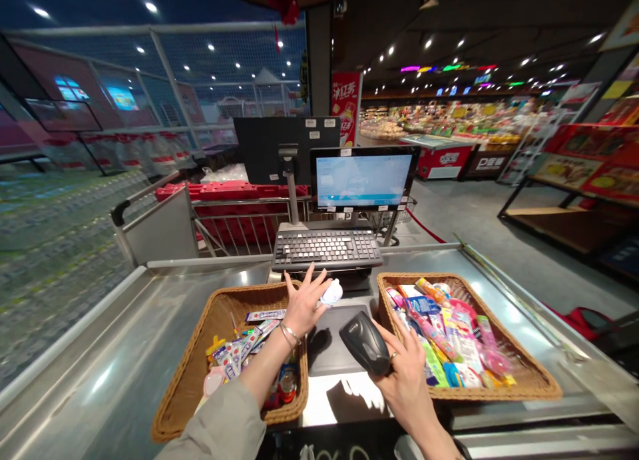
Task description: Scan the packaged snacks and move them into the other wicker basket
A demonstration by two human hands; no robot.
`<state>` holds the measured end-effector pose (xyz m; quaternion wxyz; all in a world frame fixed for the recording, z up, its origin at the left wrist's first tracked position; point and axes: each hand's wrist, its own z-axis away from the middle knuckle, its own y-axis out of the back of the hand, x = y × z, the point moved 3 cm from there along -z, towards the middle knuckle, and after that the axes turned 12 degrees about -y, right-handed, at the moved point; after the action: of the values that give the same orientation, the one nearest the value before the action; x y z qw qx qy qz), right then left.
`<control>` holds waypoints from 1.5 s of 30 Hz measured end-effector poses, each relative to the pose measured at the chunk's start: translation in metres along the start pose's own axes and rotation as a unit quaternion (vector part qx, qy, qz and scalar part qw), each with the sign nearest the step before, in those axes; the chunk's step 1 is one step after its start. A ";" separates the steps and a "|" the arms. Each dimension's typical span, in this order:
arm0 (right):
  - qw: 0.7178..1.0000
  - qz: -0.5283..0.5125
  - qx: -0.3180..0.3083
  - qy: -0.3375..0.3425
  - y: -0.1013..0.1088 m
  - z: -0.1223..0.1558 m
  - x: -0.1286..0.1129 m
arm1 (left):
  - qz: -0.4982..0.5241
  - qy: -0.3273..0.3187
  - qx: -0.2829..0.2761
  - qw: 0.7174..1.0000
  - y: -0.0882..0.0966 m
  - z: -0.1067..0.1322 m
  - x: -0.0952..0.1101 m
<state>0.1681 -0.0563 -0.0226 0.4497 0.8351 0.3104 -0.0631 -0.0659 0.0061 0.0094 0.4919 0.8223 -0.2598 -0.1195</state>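
My left hand [301,307] is above the right rim of the left wicker basket [187,353], just in front of the keyboard. Several of its fingers are stretched out, while the thumb and index finger hold a small white item [331,292] whose exact kind I cannot make out. In my right hand [407,373] is a black handheld barcode scanner [364,343], its head tilted up and left over the grey scanner plate [344,320]. This hand is beside the left edge of the right wicker basket [539,373], which is filled with colourful packaged goods.
A black keyboard [327,247] stands at the back of the metal counter [100,373], below a lit checkout monitor [362,180]. Another screen [264,147] shows its back. Candy-like sticks [244,347] and small items lie in the left basket. Behind are a cart and shop displays.
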 end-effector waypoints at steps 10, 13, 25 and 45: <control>0.999 0.016 0.027 0.006 0.012 -0.002 0.001 | 0.013 -0.020 -0.009 1.000 -0.002 -0.013 -0.001; 0.999 0.021 0.033 0.002 0.015 -0.003 0.001 | 0.019 -0.029 -0.015 0.999 -0.002 -0.016 -0.002; 0.999 0.025 0.038 0.006 0.015 -0.002 0.007 | 0.061 -0.049 -0.074 0.994 -0.002 -0.026 -0.005; 0.997 0.016 0.076 -0.009 0.021 -0.006 0.007 | 0.078 -0.063 -0.081 0.992 -0.002 -0.031 0.001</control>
<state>0.1850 -0.0567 -0.0076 0.3891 0.8710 0.2871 -0.0869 -0.0510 0.0295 0.0228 0.5471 0.7480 -0.3432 -0.1531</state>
